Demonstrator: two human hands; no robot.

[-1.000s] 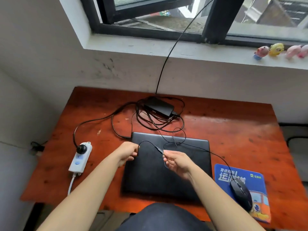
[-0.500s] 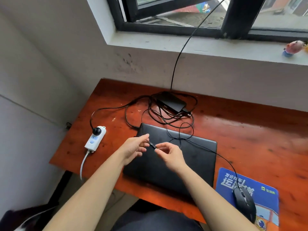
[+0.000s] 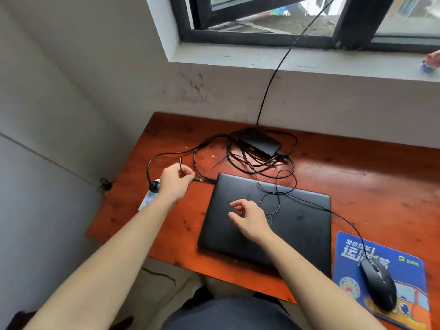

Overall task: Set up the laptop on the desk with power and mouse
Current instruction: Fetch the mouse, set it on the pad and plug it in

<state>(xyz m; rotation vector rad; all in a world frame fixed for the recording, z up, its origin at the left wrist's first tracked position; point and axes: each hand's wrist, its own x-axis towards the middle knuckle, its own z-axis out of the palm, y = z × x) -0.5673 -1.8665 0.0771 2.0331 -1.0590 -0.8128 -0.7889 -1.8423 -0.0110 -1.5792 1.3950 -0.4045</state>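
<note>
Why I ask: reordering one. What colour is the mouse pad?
Mouse pad: blue, white lettering; head view.

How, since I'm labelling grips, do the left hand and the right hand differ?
The left hand pinches a thin black cable near its plug; the right hand holds nothing, its fingers loosely curled. The left hand is over the bare desk beside the laptop; the right hand is over the laptop's closed lid. Both are bare.

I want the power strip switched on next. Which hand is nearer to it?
Left. The left hand, gripping a cable, is just beside the power strip, its wrist partly covering it. The right hand is open over the laptop, farther off.
</note>
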